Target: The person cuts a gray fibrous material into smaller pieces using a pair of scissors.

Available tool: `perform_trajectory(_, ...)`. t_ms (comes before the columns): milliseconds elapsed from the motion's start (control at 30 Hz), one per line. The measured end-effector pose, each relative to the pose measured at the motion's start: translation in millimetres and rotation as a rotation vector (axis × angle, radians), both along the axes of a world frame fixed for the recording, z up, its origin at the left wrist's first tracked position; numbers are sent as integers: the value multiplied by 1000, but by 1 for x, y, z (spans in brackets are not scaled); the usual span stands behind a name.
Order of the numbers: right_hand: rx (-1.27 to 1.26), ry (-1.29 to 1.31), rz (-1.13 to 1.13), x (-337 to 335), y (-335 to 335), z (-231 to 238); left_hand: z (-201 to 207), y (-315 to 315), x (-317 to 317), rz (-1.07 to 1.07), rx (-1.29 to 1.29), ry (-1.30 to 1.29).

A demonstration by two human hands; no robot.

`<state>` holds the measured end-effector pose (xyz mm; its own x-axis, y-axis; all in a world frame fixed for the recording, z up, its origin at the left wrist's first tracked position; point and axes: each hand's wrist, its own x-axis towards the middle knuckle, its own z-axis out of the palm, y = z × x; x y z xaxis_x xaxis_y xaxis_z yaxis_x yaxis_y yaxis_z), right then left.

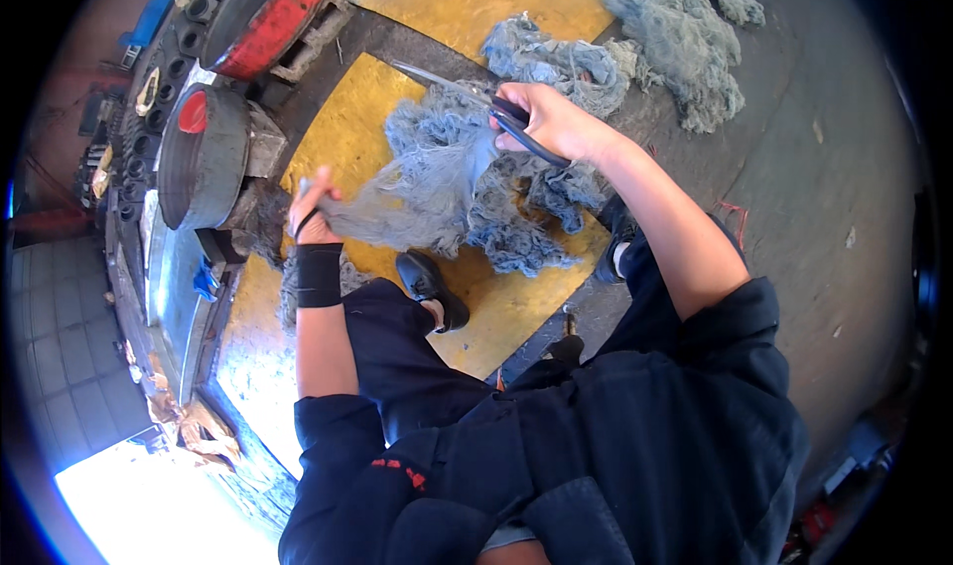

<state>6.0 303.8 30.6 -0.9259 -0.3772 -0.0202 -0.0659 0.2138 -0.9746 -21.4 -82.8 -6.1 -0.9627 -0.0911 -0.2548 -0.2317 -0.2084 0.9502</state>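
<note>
My right hand point(541, 123) is closed round the black handles of a large pair of scissors point(437, 78), whose long blades point to the far left. Below the scissors lies a loose heap of grey-blue fibre waste point(437, 138), tangled like thread. One thin swathe of it stretches left to my left hand point(316, 212), which pinches its end. A black band point(318, 275) wraps my left wrist. The scissor blades are over the heap's far edge; whether they touch it I cannot tell.
Worn yellow sheets point(347, 98) cover part of the floor. More fibre bundles point(685, 59) lie at the far right. To the left stand a grey metal ring point(204, 158), a red-and-grey ring point(273, 29) and a rack of round parts point(149, 118). My black shoe point(432, 287) rests near the heap.
</note>
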Motion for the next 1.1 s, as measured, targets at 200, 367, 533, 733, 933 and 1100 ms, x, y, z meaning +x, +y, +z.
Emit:
perform_trajectory(200,100,-28,119,-2,-29,-8,37,117,26,-541,-247,101)
perform_trajectory(367,162,-32,196,-1,-45,-17,21,138,28,-858,-150,-136)
perform_trajectory(533,289,11,141,-1,-48,-35,5,131,26,-914,-348,-242)
perform_trajectory(733,423,-43,-192,-3,-44,-54,6,114,24,-883,-451,-284)
perform_trajectory(933,78,-354,-172,22,-46,-30,-7,81,18,-842,-413,-327)
perform_trajectory(1100,11,-963,245,75,-69,-41,-3,67,17,-779,-458,-402)
